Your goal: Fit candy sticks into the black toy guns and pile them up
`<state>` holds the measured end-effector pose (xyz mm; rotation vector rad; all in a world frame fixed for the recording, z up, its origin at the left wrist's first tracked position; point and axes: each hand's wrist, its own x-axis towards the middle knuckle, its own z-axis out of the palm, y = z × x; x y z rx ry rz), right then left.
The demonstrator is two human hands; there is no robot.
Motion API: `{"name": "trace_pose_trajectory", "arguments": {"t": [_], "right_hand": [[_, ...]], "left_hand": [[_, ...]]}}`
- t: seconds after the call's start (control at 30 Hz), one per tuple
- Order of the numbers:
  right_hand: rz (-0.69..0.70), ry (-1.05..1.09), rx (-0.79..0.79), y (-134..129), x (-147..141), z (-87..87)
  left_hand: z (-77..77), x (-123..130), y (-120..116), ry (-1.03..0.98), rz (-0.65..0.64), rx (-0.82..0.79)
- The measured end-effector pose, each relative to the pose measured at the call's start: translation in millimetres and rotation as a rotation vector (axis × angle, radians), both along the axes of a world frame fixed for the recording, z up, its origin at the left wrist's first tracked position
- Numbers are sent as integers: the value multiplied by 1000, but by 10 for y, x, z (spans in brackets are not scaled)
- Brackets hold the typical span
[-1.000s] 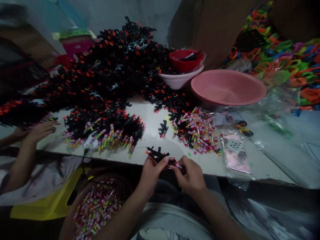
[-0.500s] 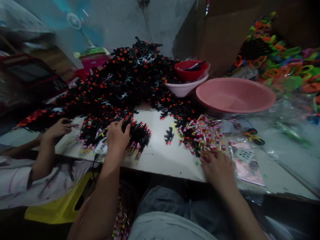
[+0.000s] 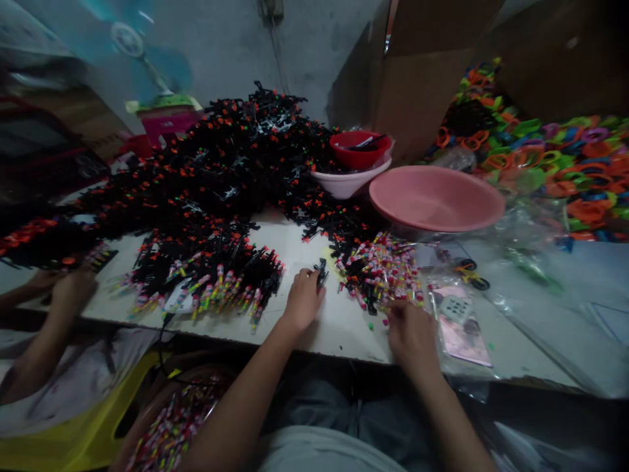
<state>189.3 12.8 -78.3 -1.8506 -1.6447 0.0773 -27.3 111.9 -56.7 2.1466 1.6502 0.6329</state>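
My left hand point(image 3: 303, 300) is closed at the middle of the table, its fingers on a small black toy gun point(image 3: 322, 267). My right hand point(image 3: 413, 333) has its fingers curled together at the near edge of a heap of small pink, white and yellow pieces point(image 3: 388, 265); whatever is between them is hidden. Left of my left hand lies a row of black toy guns point(image 3: 263, 265) with colourful pieces point(image 3: 223, 285) on their near ends. A large mound of black toy guns with orange tips point(image 3: 246, 151) rises behind.
A pink basin point(image 3: 437, 196) stands behind the right-hand heap, beside a red bowl point(image 3: 361, 151) in a pale bowl point(image 3: 344, 182). A bagged pink packet point(image 3: 464, 328) lies at right. A co-worker's hand point(image 3: 73, 288) works at far left. A container of colourful pieces point(image 3: 171, 419) sits below the table.
My left hand has moved right, from the row of toy guns to the single toy gun, and closed on it. My right hand remains by the colourful heap. The view has shifted slightly.
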Motion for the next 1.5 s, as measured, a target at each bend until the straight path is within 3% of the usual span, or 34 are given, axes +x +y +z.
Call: {"name": "trace_pose_trajectory", "arguments": {"t": [0.13, 0.2, 0.3, 0.37, 0.43, 0.53, 0.67, 0.73, 0.8, 0.93, 1.1, 1.3, 1.5], "right_hand": [[61, 325, 38, -113, -136, 32], [129, 364, 24, -166, -294, 98], [284, 305, 10, -213, -533, 226], [385, 231, 9, -226, -633, 303], [419, 190, 35, -231, -666, 365], [393, 164, 76, -235, -625, 441], [493, 126, -35, -240, -562, 491], [463, 222, -66, -258, -580, 479], [419, 346, -95, -292, -633, 445], [468, 529, -226, -383, -760, 354], [357, 671, -196, -402, -776, 329], [431, 627, -98, -369, -795, 447], [291, 1068, -72, -372, -877, 428]], "left_hand": [[64, -230, -117, -116, -28, -19], [117, -313, -270, -341, 46, -72], [234, -350, -578, -812, 153, -358], [326, -338, -780, -1013, 143, -614], [409, -331, -930, -1113, 135, -795], [482, -361, -1027, -1184, 151, -942], [476, -422, -1021, -1354, 107, -1089], [444, -408, -1024, -1457, 42, -1081], [407, -352, -1050, -1458, -9, -971], [352, -189, -1123, -1290, 102, -769], [382, -161, -1120, -1426, 288, -829], [409, -232, -1111, -1439, 363, -717], [400, -197, -1144, -1377, 333, -739]]}}
